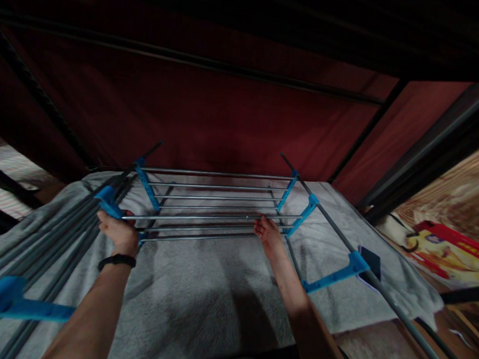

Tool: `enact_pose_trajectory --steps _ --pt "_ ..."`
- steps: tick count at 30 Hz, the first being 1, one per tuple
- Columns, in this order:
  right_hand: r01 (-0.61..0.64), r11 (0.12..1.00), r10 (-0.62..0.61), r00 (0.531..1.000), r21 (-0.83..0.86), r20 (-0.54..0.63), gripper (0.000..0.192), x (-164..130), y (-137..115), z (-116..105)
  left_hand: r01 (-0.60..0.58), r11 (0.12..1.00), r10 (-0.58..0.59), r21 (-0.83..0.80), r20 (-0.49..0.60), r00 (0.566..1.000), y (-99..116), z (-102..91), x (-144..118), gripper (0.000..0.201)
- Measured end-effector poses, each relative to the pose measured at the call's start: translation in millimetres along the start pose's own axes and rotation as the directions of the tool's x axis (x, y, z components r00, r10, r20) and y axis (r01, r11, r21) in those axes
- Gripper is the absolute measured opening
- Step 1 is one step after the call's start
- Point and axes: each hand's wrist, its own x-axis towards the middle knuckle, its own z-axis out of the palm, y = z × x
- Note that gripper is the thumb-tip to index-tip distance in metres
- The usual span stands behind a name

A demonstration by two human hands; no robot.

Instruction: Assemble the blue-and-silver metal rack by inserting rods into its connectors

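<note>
1. A grey fleece blanket (218, 300) is lying under the work; its soft, rumpled surface could be letting one side sink, tilting whatever is resting on it.
2. The metal-tube rack (335, 226) is lying across the blanket, its two sides joined by crosswise rods. Uneven pushing could be racking it out of square and working other rods loose.
3. Grey metal tubes (57, 245) are lying close together along the left side; a sideways knock could be sending some rolling.
4. The front rod (206, 218) is spanning the rack between both hands. Its right end is reaching just beside the right blue bracket (306, 210); I cannot tell if it is seated, and poor alignment could be making it miss or jam.
5. The left hand (118, 230) is clamping the left blue bracket (110, 202) at the rod's end; the right hand (267, 232) is pinching the rod with a light grip, so it could be slipping.
6. A dark phone-like slab (370, 262) is lying beside the right-hand tube; a shifting frame could be scraping it.
</note>
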Motion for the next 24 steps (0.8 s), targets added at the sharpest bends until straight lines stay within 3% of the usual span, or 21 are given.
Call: enact_pose_trajectory --steps 4,8,10,12,14,15,17,20,24 --pt "0.039 0.999 -0.039 0.999 -0.018 -0.017 0.034 -1 -1 -13 0.028 0.998 -0.029 -0.063 -0.018 0.999 3 0.4 -2 0.04" --pt "0.18 0.963 -0.211 0.966 -0.199 -0.149 0.031 -4 -1 -40 0.026 0.999 -0.026 -0.026 -0.013 1.0 6 0.3 -5 0.043" --pt "0.273 0.925 -0.337 0.912 -0.266 -0.234 0.031 -5 -2 -57 0.036 0.999 -0.037 -0.036 -0.021 0.999 6 -0.1 -5 0.041" --pt "0.354 0.868 -0.466 0.823 -0.348 -0.324 0.033 -4 -7 -75 0.036 0.997 -0.037 -0.065 -0.014 0.999 4 -0.7 -4 0.039" --pt "0.378 0.799 -0.569 0.726 -0.468 -0.385 0.04 -1 -14 -90 0.031 0.996 -0.032 -0.078 -0.004 0.999 2 -0.7 -2 0.038" --pt "0.37 0.771 -0.598 0.7 -0.518 -0.39 0.045 2 -18 -95 0.032 0.996 -0.033 -0.081 -0.007 0.999 1 -0.5 -1 0.038" --pt "0.363 0.725 -0.63 0.692 -0.585 -0.352 0.055 7 -26 -101 0.039 0.998 -0.041 -0.058 -0.032 0.999 0 0.4 1 0.036" --pt "0.391 0.705 -0.626 0.735 -0.592 -0.261 0.064 16 -33 -103 0.034 0.999 -0.031 0.04 -0.066 0.997 -1 0.9 3 0.039" --pt "0.397 0.727 -0.599 0.765 -0.56 -0.236 0.067 24 -31 -104 -0.046 0.996 0.047 0.073 -0.007 0.999 -6 -0.3 6 0.039"
